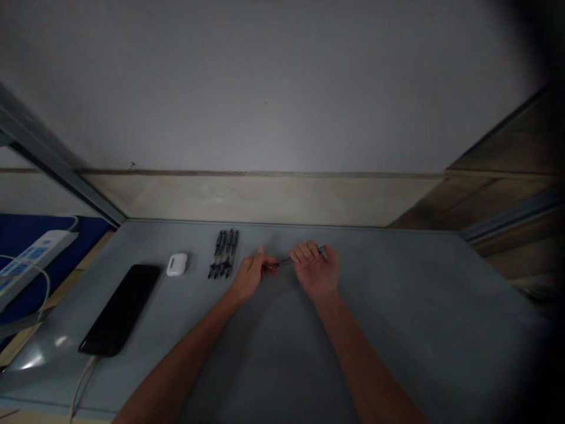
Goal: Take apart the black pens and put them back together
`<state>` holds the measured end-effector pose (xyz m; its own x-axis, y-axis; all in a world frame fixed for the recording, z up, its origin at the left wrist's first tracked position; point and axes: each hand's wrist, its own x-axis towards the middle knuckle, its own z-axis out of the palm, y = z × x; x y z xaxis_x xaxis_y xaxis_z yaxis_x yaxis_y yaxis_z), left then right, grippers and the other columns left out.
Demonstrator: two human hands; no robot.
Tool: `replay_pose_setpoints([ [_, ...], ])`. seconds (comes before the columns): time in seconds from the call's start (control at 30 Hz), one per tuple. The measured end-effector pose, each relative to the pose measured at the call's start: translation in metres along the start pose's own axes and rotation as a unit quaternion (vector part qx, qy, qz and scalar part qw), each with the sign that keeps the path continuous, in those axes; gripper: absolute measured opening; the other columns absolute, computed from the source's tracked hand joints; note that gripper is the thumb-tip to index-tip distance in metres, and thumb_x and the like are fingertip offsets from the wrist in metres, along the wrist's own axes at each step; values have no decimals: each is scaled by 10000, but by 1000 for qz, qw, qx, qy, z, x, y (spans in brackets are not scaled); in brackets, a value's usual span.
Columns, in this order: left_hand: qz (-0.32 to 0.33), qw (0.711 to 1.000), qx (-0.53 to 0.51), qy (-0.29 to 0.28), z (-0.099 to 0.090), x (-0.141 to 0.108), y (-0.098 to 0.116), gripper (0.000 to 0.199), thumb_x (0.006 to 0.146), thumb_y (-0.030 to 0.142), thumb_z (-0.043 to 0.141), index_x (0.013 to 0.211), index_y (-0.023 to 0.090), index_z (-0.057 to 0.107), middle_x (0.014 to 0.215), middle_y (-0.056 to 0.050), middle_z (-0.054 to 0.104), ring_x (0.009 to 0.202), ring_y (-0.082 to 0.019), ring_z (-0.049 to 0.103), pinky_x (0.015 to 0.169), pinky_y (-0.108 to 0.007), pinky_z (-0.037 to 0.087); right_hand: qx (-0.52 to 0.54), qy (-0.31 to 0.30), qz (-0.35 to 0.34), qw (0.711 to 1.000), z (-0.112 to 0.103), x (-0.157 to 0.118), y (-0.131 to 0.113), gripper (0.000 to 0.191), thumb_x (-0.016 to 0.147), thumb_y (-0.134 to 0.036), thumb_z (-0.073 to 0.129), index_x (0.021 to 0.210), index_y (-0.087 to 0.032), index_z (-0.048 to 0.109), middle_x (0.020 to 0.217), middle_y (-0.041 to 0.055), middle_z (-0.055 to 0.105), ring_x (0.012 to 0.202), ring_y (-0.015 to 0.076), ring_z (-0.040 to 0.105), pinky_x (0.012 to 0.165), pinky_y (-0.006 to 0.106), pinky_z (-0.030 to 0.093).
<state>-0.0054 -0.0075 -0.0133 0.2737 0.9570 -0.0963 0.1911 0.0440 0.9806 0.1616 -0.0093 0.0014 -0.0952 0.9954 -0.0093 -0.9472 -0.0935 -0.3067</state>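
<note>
Your thin, dark stick is between your two hands, just over the gray table. Your left hand pinches near its left end, by a small red bit. Your right hand has its fingers curled around the other end, with the palm turned up. Behind the table is a big pale wall, with a cream strip low down.

Just left of your left hand, four dark pen-like things lie side by side. Next comes a small white case, then a black phone with a white cord. Far left, a white power strip sits on something blue.

The stick looks skinny and a bit shiny; your fingers hide part of it.
</note>
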Motion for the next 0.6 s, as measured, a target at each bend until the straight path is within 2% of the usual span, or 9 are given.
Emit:
replay_pose_setpoints([
  [0.43,3,1000,-3,4,1,-1,2,710,915,587,149,826,133,688,672,-85,676,621,-175,541,611,-294,404,-3,-1,-7,1000,-1,1,0,407,826,-383,494,619,-213,187,547,-48,241,494,125,308,510,297,357],
  [0.6,1,1000,-5,0,1,-1,2,714,911,597,146,822,131,680,686,-90,676,645,-177,555,617,-294,406,2,-1,-8,1000,0,1,0,449,816,-447,489,620,-214,158,549,-48,233,491,126,308,499,303,353],
])
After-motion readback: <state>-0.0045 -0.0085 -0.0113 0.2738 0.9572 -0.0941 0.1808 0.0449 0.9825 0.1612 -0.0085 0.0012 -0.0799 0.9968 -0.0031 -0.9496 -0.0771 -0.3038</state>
